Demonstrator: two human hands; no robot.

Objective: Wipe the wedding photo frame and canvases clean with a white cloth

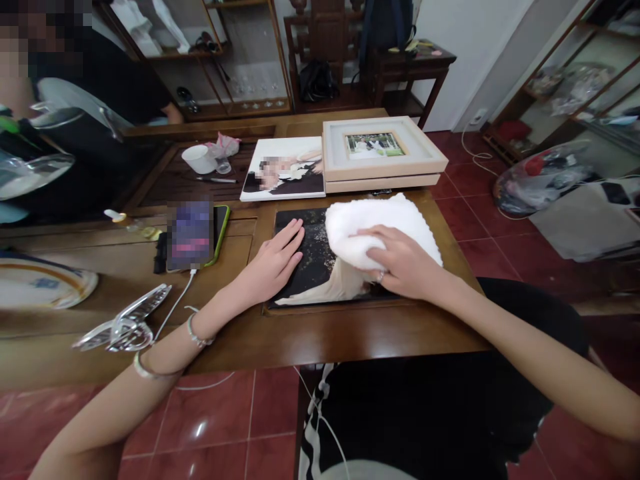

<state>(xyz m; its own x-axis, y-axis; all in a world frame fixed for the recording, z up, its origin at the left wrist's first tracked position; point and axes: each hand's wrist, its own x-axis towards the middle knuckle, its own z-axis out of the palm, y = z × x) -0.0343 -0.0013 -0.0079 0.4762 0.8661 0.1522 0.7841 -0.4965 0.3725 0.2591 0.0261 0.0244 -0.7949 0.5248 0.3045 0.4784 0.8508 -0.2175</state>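
Note:
My right hand (407, 263) grips a bunched fold of a fluffy white towel (387, 217), its fingers wrapped round the near edge. The towel covers the right part of a flat black board (311, 247) near the table's front edge. From beneath the towel a thin cream-coloured cloth (337, 288) spreads leftward over the board; how the two join is hidden. Pale specks show on the board's dark surface. My left hand (274, 267) lies flat, fingers stretched out, on the left side of the board, holding nothing.
Behind the board are a photo print (287, 183) and a framed picture (385, 163) on a box. Left of my left hand lie a phone (190, 233) with a cable and a silver phone stand (127, 327). A white cup (199, 160) stands farther back, near a seated person (115, 73).

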